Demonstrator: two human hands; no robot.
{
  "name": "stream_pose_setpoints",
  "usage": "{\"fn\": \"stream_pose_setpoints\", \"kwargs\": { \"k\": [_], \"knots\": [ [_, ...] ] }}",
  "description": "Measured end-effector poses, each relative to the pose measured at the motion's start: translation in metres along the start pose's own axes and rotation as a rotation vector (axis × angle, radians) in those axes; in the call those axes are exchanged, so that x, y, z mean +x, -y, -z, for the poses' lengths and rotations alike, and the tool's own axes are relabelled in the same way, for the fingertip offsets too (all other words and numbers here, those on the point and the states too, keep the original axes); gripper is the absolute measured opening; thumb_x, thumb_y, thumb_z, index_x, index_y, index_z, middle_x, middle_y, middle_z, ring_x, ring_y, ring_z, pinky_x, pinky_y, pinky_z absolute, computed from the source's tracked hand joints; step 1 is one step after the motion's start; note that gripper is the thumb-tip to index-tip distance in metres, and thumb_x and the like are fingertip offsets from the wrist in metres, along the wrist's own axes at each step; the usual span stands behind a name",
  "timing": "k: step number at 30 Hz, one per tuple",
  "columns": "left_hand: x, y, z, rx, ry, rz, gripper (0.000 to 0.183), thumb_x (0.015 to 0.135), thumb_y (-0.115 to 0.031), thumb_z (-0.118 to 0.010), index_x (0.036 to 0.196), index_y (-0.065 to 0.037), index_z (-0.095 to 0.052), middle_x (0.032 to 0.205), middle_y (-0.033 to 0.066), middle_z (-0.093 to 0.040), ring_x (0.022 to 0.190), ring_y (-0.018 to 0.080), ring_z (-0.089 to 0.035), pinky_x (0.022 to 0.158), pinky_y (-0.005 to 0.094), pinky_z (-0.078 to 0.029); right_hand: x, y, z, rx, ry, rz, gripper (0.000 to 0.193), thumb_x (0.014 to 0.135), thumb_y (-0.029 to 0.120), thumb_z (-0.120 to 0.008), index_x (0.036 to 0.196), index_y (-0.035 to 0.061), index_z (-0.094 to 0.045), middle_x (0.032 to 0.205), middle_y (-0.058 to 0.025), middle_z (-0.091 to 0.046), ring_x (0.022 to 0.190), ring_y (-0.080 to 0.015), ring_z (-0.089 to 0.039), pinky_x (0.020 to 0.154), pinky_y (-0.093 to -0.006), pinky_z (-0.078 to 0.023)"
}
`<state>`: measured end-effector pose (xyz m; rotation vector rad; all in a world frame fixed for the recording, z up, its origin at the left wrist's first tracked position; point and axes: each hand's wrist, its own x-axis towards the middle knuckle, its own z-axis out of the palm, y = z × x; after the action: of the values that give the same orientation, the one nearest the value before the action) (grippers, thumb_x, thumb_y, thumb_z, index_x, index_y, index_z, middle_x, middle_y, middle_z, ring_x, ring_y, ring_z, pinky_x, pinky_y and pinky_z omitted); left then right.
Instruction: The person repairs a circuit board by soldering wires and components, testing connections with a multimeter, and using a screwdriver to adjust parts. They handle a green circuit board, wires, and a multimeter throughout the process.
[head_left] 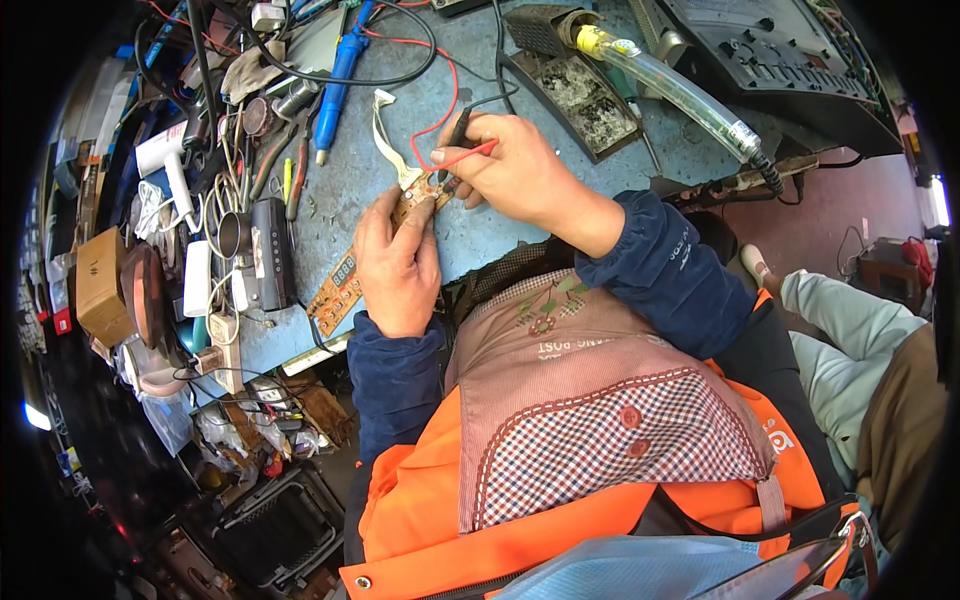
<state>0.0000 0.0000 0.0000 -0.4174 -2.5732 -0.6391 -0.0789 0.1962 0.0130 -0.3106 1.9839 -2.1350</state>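
Observation:
My left hand (400, 265) holds a narrow brown circuit board (338, 295) against the blue bench, its fingers pressed on the upper part. A small digit display and a row of round buttons show on the board's lower end. From its far end runs a flat bundle of white wires (385, 140) with a plug. My right hand (515, 175) is closed around a red test probe and a black test probe (460, 130), both wired to thin leads. The probe tips are at the board's far end, close to my left fingertips; exact contact is too small to tell.
A blue pen-shaped tool (342, 85) lies beyond the board. At the right, a clear-handled soldering iron (670, 85) rests in its stand (575, 95), near a large grey device (770, 45). Pliers (272, 160), a white mini heat gun (170, 165) and a cardboard box (103, 287) crowd the left.

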Motion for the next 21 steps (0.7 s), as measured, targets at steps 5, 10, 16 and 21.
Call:
{"fn": "stream_pose_setpoints", "kwargs": {
  "k": [5,10,16,21],
  "knots": [
    [0.001,-0.001,0.002,0.000,-0.005,-0.004,0.032,0.087,0.002,-0.078,0.117,-0.007,-0.081,0.130,0.0226,-0.069,0.119,0.0401,-0.067,0.105,0.0468,-0.052,0.001,0.001,0.000,0.028,0.039,-0.009,0.028,0.102,0.024,-0.076,0.106,-0.0039,-0.074,0.082,-0.0090,-0.074,0.068,-0.0136,-0.072,0.059,-0.0285,-0.061],
    [0.004,0.000,-0.001,-0.004,0.002,-0.041,0.036,0.086,0.004,-0.076,0.121,-0.007,-0.079,0.131,0.0232,-0.068,0.117,0.0419,-0.066,0.104,0.0482,-0.052,0.001,0.004,0.001,0.015,0.005,-0.016,0.023,0.102,0.020,-0.072,0.100,-0.0034,-0.075,0.073,-0.0077,-0.071,0.064,-0.0124,-0.068,0.057,-0.0303,-0.055],
    [0.001,0.003,0.002,0.025,0.041,-0.053,0.043,0.084,0.005,-0.071,0.125,-0.007,-0.077,0.132,0.0256,-0.065,0.119,0.0449,-0.063,0.106,0.0517,-0.050,0.004,-0.011,-0.001,0.034,0.033,0.067,0.025,0.102,0.022,-0.069,0.091,-0.0008,-0.073,0.067,-0.0049,-0.067,0.060,-0.0109,-0.062,0.056,-0.0326,-0.050],
    [0.001,-0.003,0.004,0.050,0.048,-0.044,0.044,0.084,0.003,-0.072,0.126,-0.009,-0.077,0.135,0.0251,-0.065,0.123,0.0457,-0.062,0.111,0.0555,-0.047,0.001,-0.006,0.000,0.067,0.061,0.007,0.022,0.104,0.020,-0.068,0.098,-0.0012,-0.071,0.073,-0.0051,-0.068,0.063,-0.0117,-0.065,0.058,-0.0309,-0.053]
  ]
}}
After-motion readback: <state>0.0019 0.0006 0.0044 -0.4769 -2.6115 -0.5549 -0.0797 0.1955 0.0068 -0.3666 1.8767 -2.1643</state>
